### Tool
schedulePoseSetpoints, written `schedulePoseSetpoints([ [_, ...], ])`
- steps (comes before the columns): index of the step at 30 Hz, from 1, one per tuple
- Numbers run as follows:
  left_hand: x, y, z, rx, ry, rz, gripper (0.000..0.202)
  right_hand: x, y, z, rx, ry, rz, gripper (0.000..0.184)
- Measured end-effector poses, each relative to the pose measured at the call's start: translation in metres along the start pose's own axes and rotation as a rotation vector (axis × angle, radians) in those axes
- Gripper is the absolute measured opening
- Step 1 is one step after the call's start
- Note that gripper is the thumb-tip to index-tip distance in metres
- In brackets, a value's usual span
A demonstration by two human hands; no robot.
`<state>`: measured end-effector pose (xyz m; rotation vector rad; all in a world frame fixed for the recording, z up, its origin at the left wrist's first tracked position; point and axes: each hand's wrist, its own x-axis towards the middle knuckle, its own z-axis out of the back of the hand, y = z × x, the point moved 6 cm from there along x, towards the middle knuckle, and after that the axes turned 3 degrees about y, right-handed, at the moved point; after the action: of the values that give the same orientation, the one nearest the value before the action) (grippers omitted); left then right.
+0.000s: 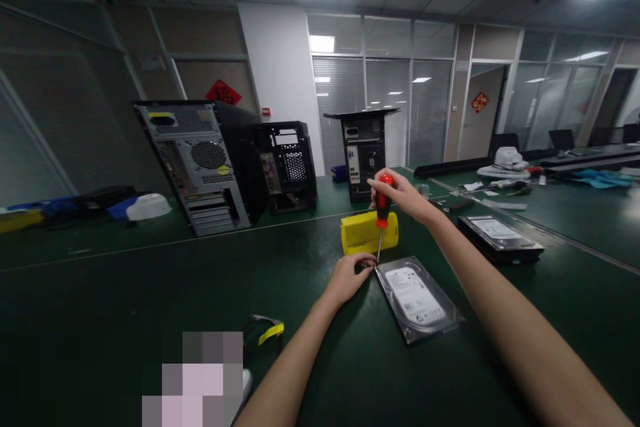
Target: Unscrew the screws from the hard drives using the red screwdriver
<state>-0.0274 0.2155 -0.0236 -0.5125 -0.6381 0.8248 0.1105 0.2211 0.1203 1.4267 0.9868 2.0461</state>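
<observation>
My right hand (395,188) is wrapped round the red and black handle of a screwdriver (384,203), held upright with its shaft pointing down. The tip meets the far left corner of a hard drive (415,297), which lies flat on the green table with its white label up. At that same corner my left hand (350,277) has its fingers closed together beside the screwdriver tip; what they pinch, if anything, is too small to tell. Just behind both hands stands a yellow plastic case (360,233).
More hard drives (500,237) are stacked on the right. Open computer cases (200,167) stand along the back, one slim tower (363,153) straight ahead. A cable with a yellow tag (271,332) lies at front left. Loose tools and parts (507,185) are scattered at the far right.
</observation>
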Motion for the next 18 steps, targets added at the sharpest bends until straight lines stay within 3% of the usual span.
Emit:
schedulePoseSetpoints([
  [3, 0.000, 0.001, -0.001, 0.002, -0.001, 0.002, 0.026, 0.000, 0.002, 0.009, 0.054, -0.121, 0.031, 0.030],
  [10, 0.001, -0.003, -0.001, 0.004, 0.014, 0.025, 0.028, -0.007, 0.014, 0.054, 0.019, -0.524, 0.162, 0.025],
  [18, 0.000, -0.005, -0.006, 0.073, 0.086, 0.019, 0.031, -0.016, -0.016, 0.083, 0.013, -0.709, 0.152, 0.025],
])
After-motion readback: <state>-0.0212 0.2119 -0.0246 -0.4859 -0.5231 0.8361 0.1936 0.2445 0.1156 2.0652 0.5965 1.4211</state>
